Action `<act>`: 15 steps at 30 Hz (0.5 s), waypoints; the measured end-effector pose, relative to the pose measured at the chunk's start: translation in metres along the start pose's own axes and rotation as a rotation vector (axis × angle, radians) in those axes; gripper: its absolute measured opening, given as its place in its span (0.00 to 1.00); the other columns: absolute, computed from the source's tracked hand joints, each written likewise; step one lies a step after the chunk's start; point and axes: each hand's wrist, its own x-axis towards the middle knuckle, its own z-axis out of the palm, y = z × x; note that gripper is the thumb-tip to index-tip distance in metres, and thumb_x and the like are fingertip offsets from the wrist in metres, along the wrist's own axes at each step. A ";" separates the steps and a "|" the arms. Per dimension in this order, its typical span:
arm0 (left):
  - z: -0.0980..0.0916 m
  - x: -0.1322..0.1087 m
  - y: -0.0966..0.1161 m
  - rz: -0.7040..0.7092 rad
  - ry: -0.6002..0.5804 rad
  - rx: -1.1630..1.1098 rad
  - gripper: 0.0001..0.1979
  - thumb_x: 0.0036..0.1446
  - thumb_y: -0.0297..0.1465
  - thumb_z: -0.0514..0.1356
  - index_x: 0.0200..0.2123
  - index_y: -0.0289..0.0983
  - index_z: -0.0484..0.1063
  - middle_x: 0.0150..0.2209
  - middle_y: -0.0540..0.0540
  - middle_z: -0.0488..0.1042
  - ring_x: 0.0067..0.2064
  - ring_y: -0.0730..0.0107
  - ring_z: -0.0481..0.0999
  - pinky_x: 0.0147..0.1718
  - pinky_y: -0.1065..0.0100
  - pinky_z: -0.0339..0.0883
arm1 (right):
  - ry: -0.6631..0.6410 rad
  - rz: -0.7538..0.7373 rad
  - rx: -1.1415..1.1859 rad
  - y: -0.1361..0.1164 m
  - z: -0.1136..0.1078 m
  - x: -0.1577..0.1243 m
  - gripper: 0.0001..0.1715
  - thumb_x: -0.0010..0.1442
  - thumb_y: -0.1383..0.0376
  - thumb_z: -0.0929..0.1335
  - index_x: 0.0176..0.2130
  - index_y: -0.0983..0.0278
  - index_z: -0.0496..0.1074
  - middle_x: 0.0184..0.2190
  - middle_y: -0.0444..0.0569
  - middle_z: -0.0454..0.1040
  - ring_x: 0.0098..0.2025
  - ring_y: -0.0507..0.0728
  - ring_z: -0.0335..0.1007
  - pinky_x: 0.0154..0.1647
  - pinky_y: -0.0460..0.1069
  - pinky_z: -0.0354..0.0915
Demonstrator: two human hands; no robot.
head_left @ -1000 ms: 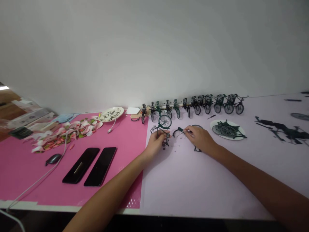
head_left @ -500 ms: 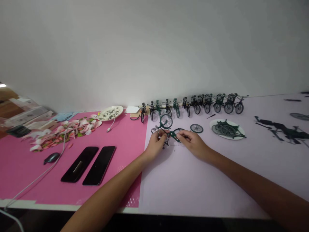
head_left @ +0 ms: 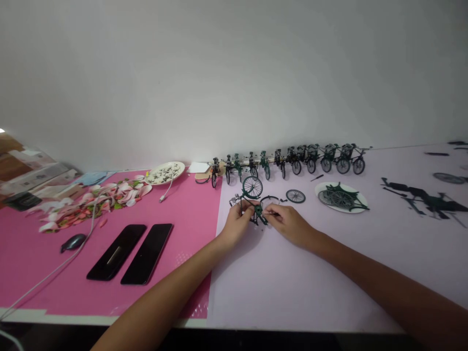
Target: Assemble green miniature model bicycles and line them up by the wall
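Note:
Between my hands is a partly built toy bicycle (head_left: pixel 252 187), dark green, with one spoked wheel pointing up and grey handlebars toward the left. The fingers of my left hand (head_left: pixel 237 222) are closed on its frame from the left. On the other side, my right hand (head_left: pixel 287 220) pinches at the frame beside a round green part (head_left: pixel 258 210); whatever lies between its fingertips is too small to make out. Just beyond the right hand, a loose spoked wheel (head_left: pixel 295 196) lies flat on the pale sheet.
Several finished toy bicycles (head_left: pixel 265 165) line the wall. Rightward are a white plate (head_left: pixel 363 201) with wheels and frames, a small screwdriver (head_left: pixel 317 178) and dark bicycle parts (head_left: pixel 431 197). Two phones (head_left: pixel 146 253), a mouse (head_left: pixel 74 242), a cable, petals (head_left: pixel 87 204) and another plate (head_left: pixel 148 179) occupy the pink side.
My right hand has moved slightly closer to my left and lower. The green part at its fingertips now sits against the bicycle frame. My left hand keeps its hold.

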 end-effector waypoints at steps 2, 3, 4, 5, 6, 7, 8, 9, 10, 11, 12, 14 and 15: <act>0.001 -0.001 0.001 -0.008 -0.002 -0.006 0.13 0.60 0.31 0.60 0.46 0.35 0.80 0.35 0.45 0.77 0.39 0.65 0.73 0.43 0.66 0.67 | -0.018 -0.012 0.002 0.000 0.000 0.000 0.18 0.70 0.53 0.63 0.32 0.60 0.69 0.23 0.42 0.67 0.25 0.54 0.62 0.28 0.48 0.54; 0.001 -0.002 0.001 -0.011 -0.004 -0.007 0.13 0.60 0.31 0.60 0.46 0.35 0.80 0.36 0.45 0.77 0.39 0.65 0.74 0.43 0.66 0.68 | -0.023 -0.017 0.004 0.000 0.000 0.000 0.19 0.70 0.52 0.63 0.32 0.60 0.69 0.23 0.42 0.66 0.25 0.54 0.61 0.28 0.48 0.54; 0.002 -0.002 0.001 -0.012 -0.005 -0.005 0.13 0.60 0.31 0.60 0.46 0.36 0.80 0.36 0.45 0.77 0.40 0.65 0.74 0.43 0.66 0.68 | -0.026 -0.019 0.007 0.000 0.000 0.000 0.20 0.70 0.52 0.63 0.31 0.60 0.68 0.22 0.42 0.65 0.25 0.54 0.60 0.28 0.48 0.54; 0.002 -0.002 0.002 -0.010 -0.005 -0.001 0.13 0.61 0.31 0.60 0.46 0.35 0.80 0.36 0.45 0.77 0.40 0.64 0.74 0.43 0.66 0.68 | -0.025 -0.020 0.012 0.000 0.000 0.000 0.21 0.70 0.51 0.63 0.30 0.60 0.68 0.22 0.42 0.64 0.26 0.54 0.59 0.27 0.48 0.53; 0.003 -0.003 0.002 -0.006 -0.007 0.003 0.13 0.61 0.31 0.59 0.46 0.35 0.80 0.36 0.45 0.78 0.40 0.64 0.74 0.44 0.66 0.68 | -0.024 -0.018 0.019 0.000 0.000 0.000 0.21 0.70 0.51 0.63 0.30 0.60 0.67 0.22 0.42 0.63 0.26 0.54 0.59 0.27 0.48 0.53; 0.003 -0.003 0.001 0.001 -0.008 0.008 0.13 0.61 0.31 0.59 0.46 0.35 0.80 0.36 0.45 0.78 0.40 0.64 0.75 0.44 0.65 0.68 | -0.024 -0.014 0.027 0.000 0.000 0.000 0.22 0.70 0.51 0.63 0.29 0.60 0.66 0.22 0.42 0.63 0.26 0.54 0.58 0.27 0.48 0.53; 0.004 -0.003 0.001 0.013 -0.009 0.011 0.12 0.61 0.31 0.59 0.45 0.35 0.80 0.37 0.44 0.79 0.41 0.64 0.75 0.44 0.65 0.68 | -0.025 -0.007 0.036 -0.001 0.001 0.001 0.23 0.70 0.51 0.63 0.28 0.60 0.65 0.22 0.42 0.62 0.26 0.54 0.58 0.27 0.49 0.52; 0.004 -0.003 0.001 0.026 -0.011 0.012 0.12 0.61 0.31 0.59 0.45 0.35 0.80 0.38 0.44 0.79 0.41 0.64 0.75 0.45 0.65 0.68 | -0.024 0.001 0.047 -0.001 0.001 0.001 0.23 0.70 0.50 0.63 0.28 0.60 0.64 0.22 0.41 0.62 0.26 0.54 0.58 0.27 0.49 0.52; 0.004 -0.003 0.000 0.038 -0.016 0.011 0.11 0.61 0.31 0.60 0.44 0.35 0.80 0.39 0.43 0.80 0.41 0.63 0.76 0.45 0.64 0.68 | -0.024 0.011 0.058 -0.001 0.001 0.001 0.23 0.70 0.50 0.63 0.27 0.60 0.63 0.22 0.41 0.61 0.26 0.54 0.57 0.27 0.49 0.51; 0.005 -0.003 0.000 0.049 -0.022 0.009 0.11 0.62 0.31 0.60 0.44 0.35 0.79 0.41 0.42 0.80 0.42 0.63 0.76 0.46 0.64 0.68 | -0.023 0.022 0.070 -0.001 0.001 0.001 0.24 0.69 0.50 0.63 0.26 0.60 0.62 0.21 0.41 0.60 0.26 0.53 0.57 0.27 0.49 0.51; 0.005 -0.004 -0.001 0.059 -0.027 0.006 0.11 0.62 0.31 0.59 0.45 0.34 0.79 0.42 0.42 0.80 0.43 0.63 0.76 0.46 0.64 0.68 | -0.022 0.033 0.084 -0.001 0.002 0.001 0.24 0.69 0.50 0.64 0.26 0.60 0.61 0.21 0.41 0.59 0.25 0.53 0.56 0.27 0.49 0.50; 0.005 -0.004 -0.002 0.069 -0.033 0.003 0.12 0.63 0.31 0.59 0.45 0.34 0.78 0.43 0.42 0.80 0.44 0.63 0.76 0.46 0.64 0.67 | -0.016 0.050 0.121 0.000 0.003 0.002 0.25 0.68 0.49 0.65 0.25 0.60 0.61 0.21 0.41 0.59 0.25 0.53 0.55 0.27 0.49 0.51; 0.005 -0.004 -0.003 0.070 -0.030 0.007 0.12 0.63 0.31 0.59 0.46 0.34 0.78 0.43 0.42 0.80 0.44 0.63 0.75 0.46 0.65 0.67 | -0.008 0.056 0.148 0.000 0.004 0.002 0.25 0.67 0.49 0.65 0.25 0.60 0.62 0.22 0.41 0.60 0.26 0.53 0.56 0.28 0.49 0.52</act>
